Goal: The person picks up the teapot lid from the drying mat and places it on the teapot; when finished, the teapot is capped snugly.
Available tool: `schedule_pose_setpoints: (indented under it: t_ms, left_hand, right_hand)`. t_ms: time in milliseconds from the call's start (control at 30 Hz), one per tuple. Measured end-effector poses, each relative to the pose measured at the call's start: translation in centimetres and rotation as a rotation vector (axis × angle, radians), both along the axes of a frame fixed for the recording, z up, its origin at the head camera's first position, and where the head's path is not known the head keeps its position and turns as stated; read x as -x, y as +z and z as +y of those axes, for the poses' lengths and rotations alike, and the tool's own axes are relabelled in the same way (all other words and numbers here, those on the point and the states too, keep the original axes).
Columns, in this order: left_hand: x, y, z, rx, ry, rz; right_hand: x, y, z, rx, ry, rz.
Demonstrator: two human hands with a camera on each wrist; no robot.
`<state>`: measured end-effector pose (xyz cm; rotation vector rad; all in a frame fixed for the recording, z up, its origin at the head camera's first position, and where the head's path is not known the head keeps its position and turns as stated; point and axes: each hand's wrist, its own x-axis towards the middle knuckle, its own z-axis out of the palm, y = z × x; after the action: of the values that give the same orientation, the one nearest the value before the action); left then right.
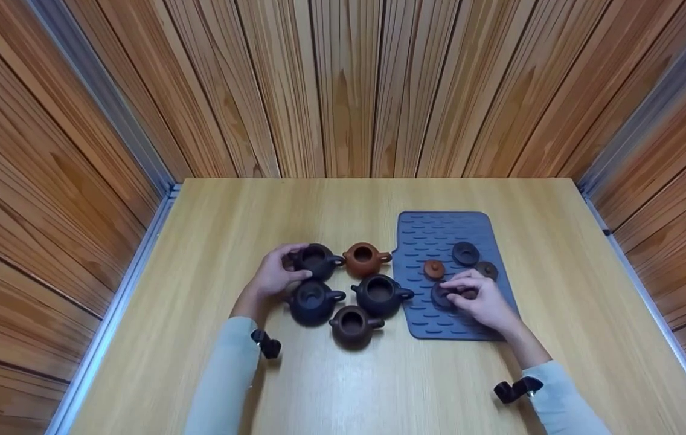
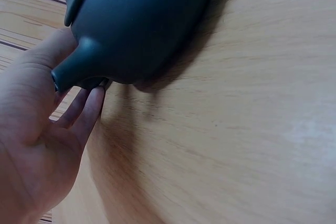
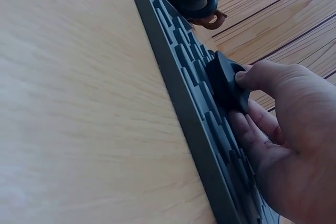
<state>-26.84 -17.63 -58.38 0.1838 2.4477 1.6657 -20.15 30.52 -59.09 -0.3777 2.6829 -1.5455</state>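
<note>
My left hand (image 1: pixel 276 273) grips a black teapot (image 1: pixel 317 261) at the back left of a group, its thumb on the near side and fingers at the far side. In front of that pot stands another black teapot (image 1: pixel 309 305), whose spout (image 2: pixel 79 67) overlaps the left hand (image 2: pixel 39 135) in the left wrist view. Over the grey mat, my right hand (image 1: pixel 480 299) pinches a dark teapot lid (image 3: pixel 227 81) between thumb and fingers. The lid sits tilted close against the ridged mat (image 3: pixel 184 90). A brown lid (image 1: pixel 469 294) is partly hidden under the right hand.
An orange-brown teapot (image 1: pixel 363 261), a black teapot (image 1: pixel 379 296) and a dark brown teapot (image 1: pixel 352 327) stand close together left of the mat (image 1: pixel 439 226). On the mat lie an orange-brown lid (image 1: pixel 434 269), a dark lid (image 1: pixel 465 254) and an olive-brown lid (image 1: pixel 487 270).
</note>
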Motion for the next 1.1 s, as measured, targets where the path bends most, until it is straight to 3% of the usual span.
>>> schedule_pose_setpoints:
  t_ms: [667, 1100]
  left_hand:
    - [0.3, -0.1, -0.1, 0.044, 0.003, 0.006]
    - [0.3, -0.2, -0.1, 0.016, 0.004, -0.021]
  right_hand:
    - [0.8, 2.0, -1.2, 0.0, 0.016, -0.012]
    - [2.4, 3.8, -3.3, -0.027, 0.053, 0.01]
